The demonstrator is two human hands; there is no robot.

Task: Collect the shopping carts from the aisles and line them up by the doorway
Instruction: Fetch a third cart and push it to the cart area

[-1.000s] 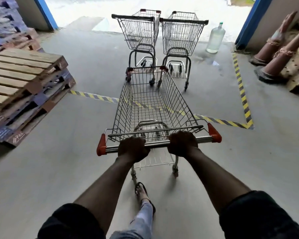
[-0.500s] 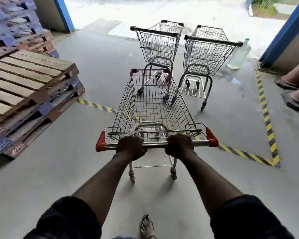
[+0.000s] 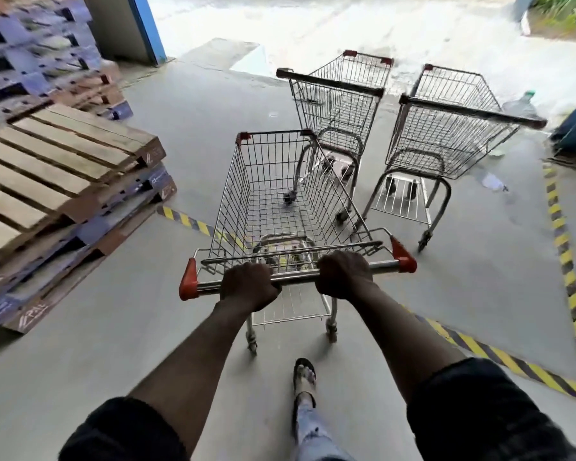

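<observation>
Concrete floor (image 3: pixel 187 134), open doorway (image 3: pixel 346 24) at the far end, bright outside. Pallet stack (image 3: pixel 57 168) to the left, well apart from the carts. Hazard tape (image 3: pixel 561 241) marks a bay on the floor.

Two parked carts inside the bay, side by side, handles toward the person, noses to the doorway: left parked cart (image 3: pixel 340 104), right parked cart (image 3: pixel 446 134). Water bottle (image 3: pixel 521 106) beyond the right one.

Pushed cart (image 3: pixel 280 194): empty, long axis running straight away from the person toward the doorway. Its nose is level with the rear legs of the left parked cart and just to that cart's left. The front right corner overlaps that cart's frame in this view, so I cannot tell whether they touch or stand apart.

Handle bar (image 3: pixel 296 277) lies crosswise, square to the cart's axis. Left hand (image 3: pixel 248 287) and right hand (image 3: pixel 343 274) grip it either side of centre, fingers (image 3: pixel 243 272) curled tight over the bar on both. Right hand is nearer the parked pair.

Judgement: the free slot lies ahead and on the left of the row. The push likely needs to run forward, keeping the axis parallel with the neighbour and the right flank clear of its frame.
</observation>
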